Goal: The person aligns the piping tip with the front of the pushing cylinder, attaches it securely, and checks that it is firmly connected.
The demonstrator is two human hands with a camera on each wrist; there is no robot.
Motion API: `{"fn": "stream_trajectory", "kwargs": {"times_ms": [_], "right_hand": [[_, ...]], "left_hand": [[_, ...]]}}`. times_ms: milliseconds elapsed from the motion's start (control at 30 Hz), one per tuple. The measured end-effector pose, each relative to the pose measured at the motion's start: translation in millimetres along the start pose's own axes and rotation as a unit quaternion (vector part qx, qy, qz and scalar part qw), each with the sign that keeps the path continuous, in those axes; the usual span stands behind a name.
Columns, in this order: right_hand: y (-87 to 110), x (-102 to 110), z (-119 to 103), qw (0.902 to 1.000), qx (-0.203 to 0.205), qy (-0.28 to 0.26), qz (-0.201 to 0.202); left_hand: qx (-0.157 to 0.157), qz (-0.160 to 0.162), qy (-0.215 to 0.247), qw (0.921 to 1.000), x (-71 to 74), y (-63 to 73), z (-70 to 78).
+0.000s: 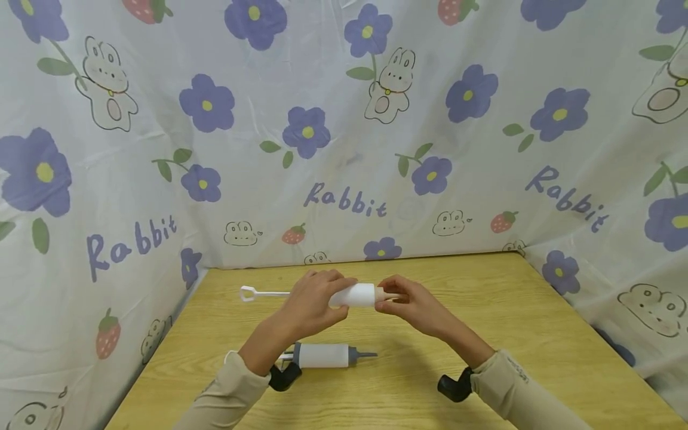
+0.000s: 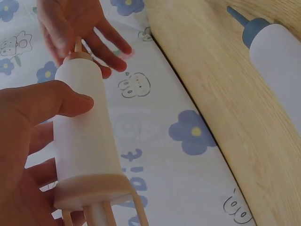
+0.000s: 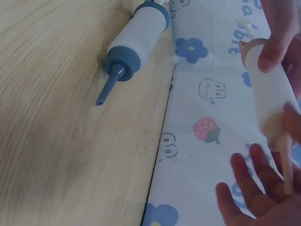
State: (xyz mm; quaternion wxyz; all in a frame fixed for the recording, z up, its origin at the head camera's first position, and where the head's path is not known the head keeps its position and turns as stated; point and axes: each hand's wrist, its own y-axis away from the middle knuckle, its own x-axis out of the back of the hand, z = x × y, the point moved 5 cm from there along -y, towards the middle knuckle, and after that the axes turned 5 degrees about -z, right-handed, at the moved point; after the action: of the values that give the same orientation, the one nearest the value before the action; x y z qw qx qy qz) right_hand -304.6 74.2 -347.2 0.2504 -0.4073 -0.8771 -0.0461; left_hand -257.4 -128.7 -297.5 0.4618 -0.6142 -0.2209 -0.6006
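A syringe with a white barrel [image 1: 361, 295] and beige ends is held level above the table, its white plunger rod with a ring handle [image 1: 248, 293] pointing left. My left hand [image 1: 314, 301] grips the barrel, thumb laid along its side in the left wrist view. At the other end, my right hand [image 1: 411, 304] pinches around the beige cap [image 3: 275, 134] and nozzle [image 3: 285, 165]. Its outer fingers [image 3: 244, 181] spread away from the syringe. Below, a second syringe [image 1: 324, 355] with a white barrel and grey-blue ends lies on the table, its nozzle pointing right.
The wood-grain table [image 1: 430, 382] extends beneath both hands. A white cloth [image 1: 344, 233] printed with flowers, rabbits and strawberries hangs along the back and both sides. The left forearm covers the handle end of the lying syringe in the head view.
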Motion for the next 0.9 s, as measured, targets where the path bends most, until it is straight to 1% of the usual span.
{"fn": "stream_trajectory", "kwargs": {"times_ms": [33,133,200,333,467,567,633,733,767,833,900], "right_hand": [[-0.1,-0.9,0.6,1.0,0.0,-0.005,-0.001],[0.2,-2.8,1.9,1.0,0.003,0.008,0.001],[0.3,-3.4,2.6,1.0,0.007,0.006,0.0],[1.0,-1.8,3.1,0.9997,0.015,0.018,0.011],[2.4,-0.2,4.1,0.9977,0.014,0.058,0.034],[2.9,2.0,4.6,0.9957,0.004,0.074,0.056],[3.5,4.9,4.1,0.9942,-0.005,0.081,0.071],[5.5,9.1,2.8,0.9932,-0.014,0.08,0.083],[6.4,9.9,2.8,0.9933,-0.015,0.079,0.083],[8.6,10.8,3.7,0.9936,-0.017,0.079,0.079],[10.5,11.3,5.7,0.9941,-0.017,0.076,0.076]], "left_hand": [[0.0,-0.002,0.001,1.0,-0.5,0.4,0.3],[0.0,-0.007,0.001,1.0,-1.2,1.9,0.9],[0.002,-0.007,0.0,1.0,-1.5,2.7,0.7],[0.006,-0.014,0.002,0.9999,-4.1,2.7,0.4],[0.006,-0.032,0.015,0.9994,-11.7,-0.4,-1.6],[0.004,-0.05,0.012,0.9987,-21.5,-6.8,-9.0],[0.01,-0.073,0.002,0.9973,-31.9,-11.8,-19.4],[0.036,-0.129,-0.011,0.9909,-53.4,-16.3,-41.7],[0.051,-0.152,-0.013,0.987,-61.2,-16.4,-49.7],[0.082,-0.198,-0.022,0.9765,-75.9,-14.7,-64.1],[0.104,-0.233,-0.029,0.9665,-88.7,-11.5,-74.3]]}}
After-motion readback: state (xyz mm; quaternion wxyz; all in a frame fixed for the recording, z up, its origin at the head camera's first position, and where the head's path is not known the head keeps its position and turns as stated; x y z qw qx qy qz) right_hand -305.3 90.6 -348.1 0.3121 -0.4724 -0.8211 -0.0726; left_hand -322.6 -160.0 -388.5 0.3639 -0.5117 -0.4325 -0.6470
